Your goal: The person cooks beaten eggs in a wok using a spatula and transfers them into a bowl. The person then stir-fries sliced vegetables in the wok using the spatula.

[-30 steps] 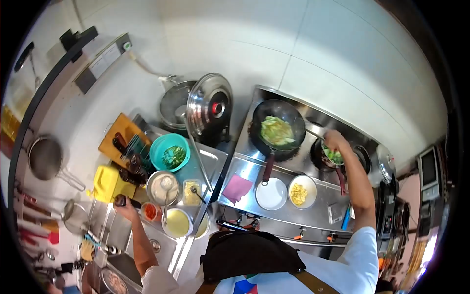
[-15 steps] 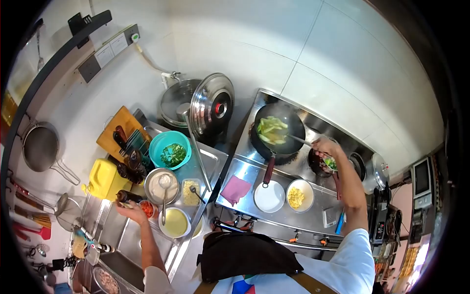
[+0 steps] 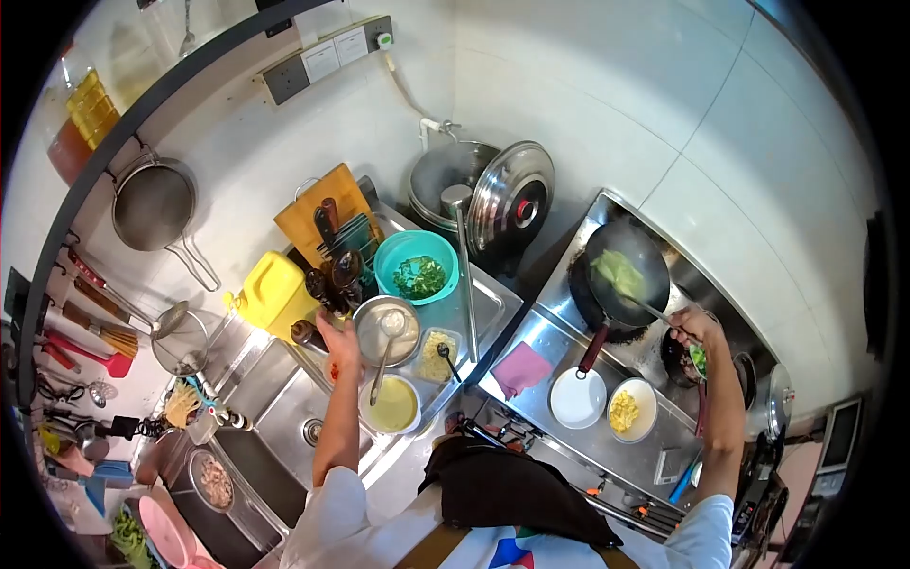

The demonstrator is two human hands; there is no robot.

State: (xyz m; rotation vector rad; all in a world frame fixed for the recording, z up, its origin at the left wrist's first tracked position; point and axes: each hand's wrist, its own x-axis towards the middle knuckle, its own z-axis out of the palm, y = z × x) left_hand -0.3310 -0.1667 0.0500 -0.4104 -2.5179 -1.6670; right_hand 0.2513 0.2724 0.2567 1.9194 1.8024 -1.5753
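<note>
My right hand is closed round the handle of a metal cooking utensil, whose head is hard to make out among the food. It reaches into a dark wok on the stove, where pale green slices lie in light steam. My left hand stretches palm inward, fingers extended, towards several dark bottles. One dark-capped bottle lies just left of its fingers, and I see nothing gripped. Beside that hand stands a steel bowl of white powder with a spoon in it.
A turquoise bowl of chopped greens, a bowl of pale yellow liquid and a yellow jug crowd the left counter. On the stove front sit a white plate, a bowl of yellow pieces and a pink cloth.
The camera view has turned left, so the scene sits further right. My left hand has moved forward towards the bottles. My right hand still holds the utensil, and the green slices have shifted in the wok.
</note>
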